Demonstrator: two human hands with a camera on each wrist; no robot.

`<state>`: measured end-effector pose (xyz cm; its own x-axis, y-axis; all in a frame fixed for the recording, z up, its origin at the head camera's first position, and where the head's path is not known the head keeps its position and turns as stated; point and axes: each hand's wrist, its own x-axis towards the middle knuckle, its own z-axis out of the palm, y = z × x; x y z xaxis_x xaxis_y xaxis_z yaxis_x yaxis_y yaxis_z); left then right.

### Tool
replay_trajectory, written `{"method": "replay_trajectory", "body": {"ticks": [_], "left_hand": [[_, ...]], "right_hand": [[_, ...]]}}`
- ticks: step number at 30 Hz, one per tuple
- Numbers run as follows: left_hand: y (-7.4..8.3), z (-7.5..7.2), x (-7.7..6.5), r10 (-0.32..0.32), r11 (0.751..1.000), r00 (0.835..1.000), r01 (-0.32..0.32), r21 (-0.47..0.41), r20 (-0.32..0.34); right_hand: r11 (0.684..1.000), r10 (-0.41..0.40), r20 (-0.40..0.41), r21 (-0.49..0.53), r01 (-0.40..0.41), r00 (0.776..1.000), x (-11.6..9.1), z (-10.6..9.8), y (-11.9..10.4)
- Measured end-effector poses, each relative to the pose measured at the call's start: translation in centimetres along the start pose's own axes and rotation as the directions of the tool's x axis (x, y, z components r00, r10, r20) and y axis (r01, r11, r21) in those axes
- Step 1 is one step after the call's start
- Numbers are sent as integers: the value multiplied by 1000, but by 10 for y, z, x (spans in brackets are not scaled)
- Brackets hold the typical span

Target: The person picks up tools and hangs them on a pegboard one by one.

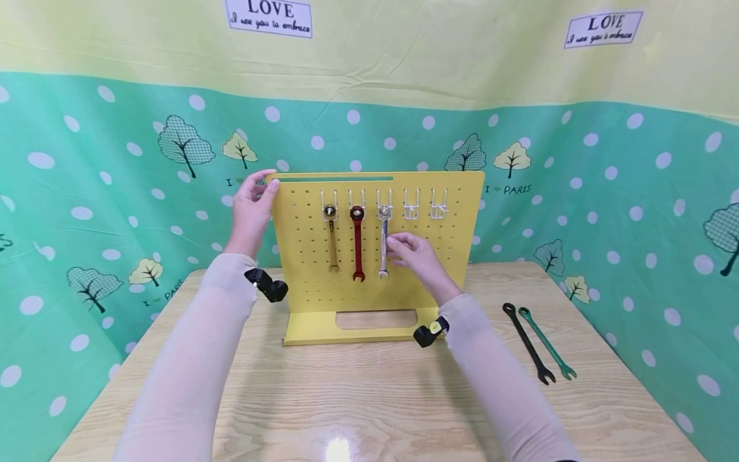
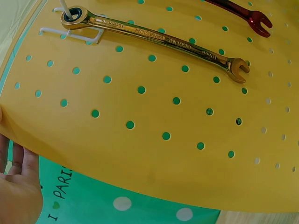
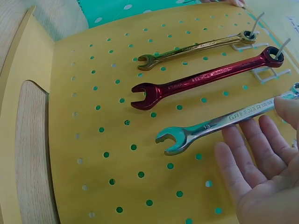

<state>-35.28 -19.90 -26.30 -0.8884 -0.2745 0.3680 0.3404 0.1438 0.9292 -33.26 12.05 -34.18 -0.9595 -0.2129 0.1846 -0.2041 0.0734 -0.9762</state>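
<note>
A yellow pegboard (image 1: 369, 295) stands upright on the table, and my left hand (image 1: 252, 208) grips its upper left corner, thumb in front and fingers behind. Three combination wrenches hang from its white hooks by their ring ends: a gold wrench (image 2: 159, 37), a red wrench (image 3: 205, 74) and a silver wrench (image 3: 219, 116). My right hand (image 1: 418, 256) pinches the silver wrench's shaft between thumb and fingers. In the right wrist view, that wrench's open end points away from the hand (image 3: 266, 172), and its ring end is partly cut off by the frame edge.
Two more white hooks (image 1: 439, 208) on the board's right carry no wrench. A black wrench (image 1: 528, 343) and a green wrench (image 1: 545, 343) lie on the wooden table (image 1: 369, 398) at right. A patterned curtain (image 1: 635, 192) surrounds the table.
</note>
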Motion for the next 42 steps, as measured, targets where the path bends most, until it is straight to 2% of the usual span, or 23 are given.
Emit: {"method": "replay_trajectory", "body": {"ticks": [6,12,20,32,42], "left_hand": [[0,2,1,3,1000,1000,-3,-12,-5],[0,0,-1,0,1000,1000,0,-7,5],[1,-1,-2,-7,1000,1000,7,3,2],[1,-1,-1,1,1000,1000,-1,8,8],[1,-1,-1,8,1000,1000,-8,11,6]], "right_hand": [[999,-25,5,-24,25,1000,-3,-4,0],[999,-9,37,-37,10,999,-10,-6,-5],[996,1,44,-88,3,999,-14,-13,0],[988,50,52,-149,-42,997,-29,-47,16],[963,97,40,-256,-84,994,-51,-83,33]]}}
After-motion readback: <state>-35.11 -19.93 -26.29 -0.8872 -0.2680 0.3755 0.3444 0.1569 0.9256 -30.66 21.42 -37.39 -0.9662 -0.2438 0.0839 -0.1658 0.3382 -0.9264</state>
